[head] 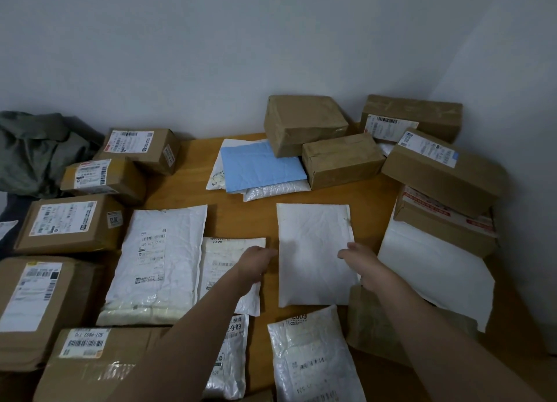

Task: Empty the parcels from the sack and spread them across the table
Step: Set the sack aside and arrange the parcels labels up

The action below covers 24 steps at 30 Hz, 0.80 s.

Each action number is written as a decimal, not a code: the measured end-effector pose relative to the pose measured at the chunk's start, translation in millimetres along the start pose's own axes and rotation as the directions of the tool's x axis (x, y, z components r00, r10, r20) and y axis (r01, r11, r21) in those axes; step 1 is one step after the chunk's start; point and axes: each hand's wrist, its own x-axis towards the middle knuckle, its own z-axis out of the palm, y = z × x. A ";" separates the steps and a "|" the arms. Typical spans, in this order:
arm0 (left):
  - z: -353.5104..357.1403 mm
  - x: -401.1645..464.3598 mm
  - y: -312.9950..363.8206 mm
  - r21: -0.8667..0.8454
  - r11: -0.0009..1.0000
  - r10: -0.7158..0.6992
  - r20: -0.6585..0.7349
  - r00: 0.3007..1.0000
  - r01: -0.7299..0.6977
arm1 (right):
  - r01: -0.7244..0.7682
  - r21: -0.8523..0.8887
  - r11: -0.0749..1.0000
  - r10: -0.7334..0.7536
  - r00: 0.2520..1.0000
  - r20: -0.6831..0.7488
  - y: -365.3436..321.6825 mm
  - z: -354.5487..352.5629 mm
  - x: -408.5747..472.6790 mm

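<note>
Parcels all over wooden table [241, 214], plain white mailer [313, 251] dead center. Left hand [256, 263] at its 9 o'clock edge, right hand [358, 258] at 3 o'clock, fingers loose, grasping nothing. Green sack [33, 151] slumped far out at 10 o'clock.

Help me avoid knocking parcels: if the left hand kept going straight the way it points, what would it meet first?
The left hand points up and right, at the left edge of the plain white mailer. It would likely meet that edge first. Whether it already touches it is unclear.
</note>
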 end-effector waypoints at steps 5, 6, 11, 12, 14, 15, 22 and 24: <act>7.8 -7.1 3.1 -0.150 0.988 -0.028 0.087 0.996 0.041 | 0.035 0.001 0.999 -0.035 0.997 0.065 -4.4 4.0 -7.0; 6.0 -8.9 4.9 -0.160 0.987 -0.019 0.050 0.999 0.026 | 0.042 0.003 0.999 -0.042 0.995 0.087 -6.1 4.7 -8.7; -19.0 -14.8 20.6 -0.638 0.763 0.106 -0.041 0.994 -0.107 | 0.027 0.266 0.964 -0.119 0.934 0.337 -19.6 5.0 -21.5; -23.4 -15.0 24.1 -0.670 0.732 0.122 -0.050 0.991 -0.124 | 0.018 0.337 0.941 -0.129 0.941 0.311 -22.7 3.1 -21.0; -26.8 -15.8 26.6 -0.638 0.755 0.134 -0.077 0.988 -0.152 | 0.010 0.429 0.903 -0.096 0.979 0.178 -25.2 -1.9 -16.9; -27.9 -16.1 25.5 -0.612 0.776 0.126 -0.086 0.988 -0.152 | 0.006 0.448 0.894 -0.067 0.991 0.120 -25.3 -4.8 -14.7; -21.2 -20.1 13.2 -0.603 0.790 0.164 0.383 0.909 0.112 | -0.063 0.515 0.855 -0.108 0.949 0.295 -10.7 -20.4 -15.8; -13.3 -21.6 18.4 -0.586 0.795 0.189 0.487 0.853 0.158 | -0.140 0.560 0.817 -0.215 0.827 0.520 -8.6 -16.3 -22.2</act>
